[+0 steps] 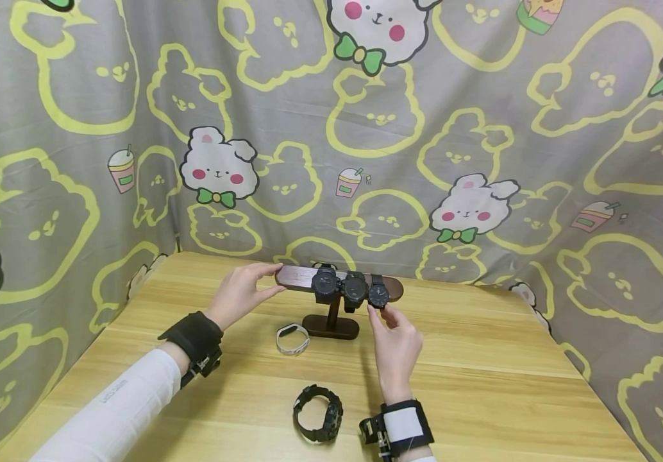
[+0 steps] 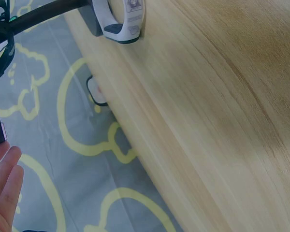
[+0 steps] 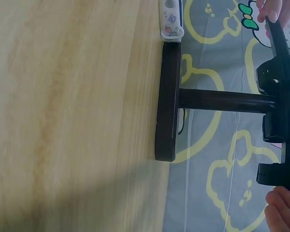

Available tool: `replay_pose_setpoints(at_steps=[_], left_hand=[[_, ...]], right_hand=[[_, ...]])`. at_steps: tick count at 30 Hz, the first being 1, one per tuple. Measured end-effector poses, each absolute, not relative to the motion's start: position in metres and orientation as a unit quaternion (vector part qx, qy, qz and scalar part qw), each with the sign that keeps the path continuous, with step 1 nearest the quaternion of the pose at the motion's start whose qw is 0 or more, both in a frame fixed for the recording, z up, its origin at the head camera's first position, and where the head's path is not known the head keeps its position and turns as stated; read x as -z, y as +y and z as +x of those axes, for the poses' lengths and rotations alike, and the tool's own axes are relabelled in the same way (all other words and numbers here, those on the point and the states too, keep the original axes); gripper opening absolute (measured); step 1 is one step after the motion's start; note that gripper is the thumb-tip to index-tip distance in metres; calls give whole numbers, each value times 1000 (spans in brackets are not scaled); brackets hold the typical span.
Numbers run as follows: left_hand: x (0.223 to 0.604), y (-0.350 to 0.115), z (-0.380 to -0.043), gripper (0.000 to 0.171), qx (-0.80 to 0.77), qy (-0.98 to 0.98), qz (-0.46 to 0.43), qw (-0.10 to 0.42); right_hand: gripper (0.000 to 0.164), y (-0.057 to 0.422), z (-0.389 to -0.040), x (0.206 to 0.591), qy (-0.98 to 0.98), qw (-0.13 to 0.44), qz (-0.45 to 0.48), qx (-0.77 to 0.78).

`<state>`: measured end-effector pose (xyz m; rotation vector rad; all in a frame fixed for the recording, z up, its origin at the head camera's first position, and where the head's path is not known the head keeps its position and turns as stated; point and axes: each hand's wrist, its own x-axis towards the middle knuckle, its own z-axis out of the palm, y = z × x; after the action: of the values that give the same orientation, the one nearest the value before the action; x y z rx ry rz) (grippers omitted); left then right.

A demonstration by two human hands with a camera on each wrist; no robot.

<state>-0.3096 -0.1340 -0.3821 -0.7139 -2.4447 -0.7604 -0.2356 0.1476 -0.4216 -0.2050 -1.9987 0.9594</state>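
A dark wooden watch stand [image 1: 293, 276] holds three black watches on its crossbar. My left hand [image 1: 243, 292] pinches the bar's left end between thumb and fingers; its fingers also show at the edge of the left wrist view. At the bar's right part, my right hand [image 1: 397, 343] grips the lower edge of the rightmost black watch [image 1: 378, 294] with thumb and fingertips. Left of it hang the middle watch [image 1: 355, 289] and the left watch [image 1: 324, 283]. In the right wrist view, the stand's post [image 3: 222, 100] joins its base [image 3: 167, 106], and that watch's band [image 3: 272, 174] touches the right-hand fingers.
A white patterned wristband [image 1: 293, 340] sits beside the stand's base on the left. Nearer the front, another black watch [image 1: 331, 414] lies on its side with its strap looped. Behind the wooden table [image 1: 481, 385] hangs a grey cartoon-print curtain [image 1: 297, 115].
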Motion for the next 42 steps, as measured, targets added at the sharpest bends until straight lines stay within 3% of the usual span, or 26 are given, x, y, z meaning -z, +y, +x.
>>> replay_pose_setpoints(at_steps=[42], left_hand=[[383,-134,-310,49,278,-890,-262,251]], right_hand=[[34,166,-231,420,-826,408,-59,-384]])
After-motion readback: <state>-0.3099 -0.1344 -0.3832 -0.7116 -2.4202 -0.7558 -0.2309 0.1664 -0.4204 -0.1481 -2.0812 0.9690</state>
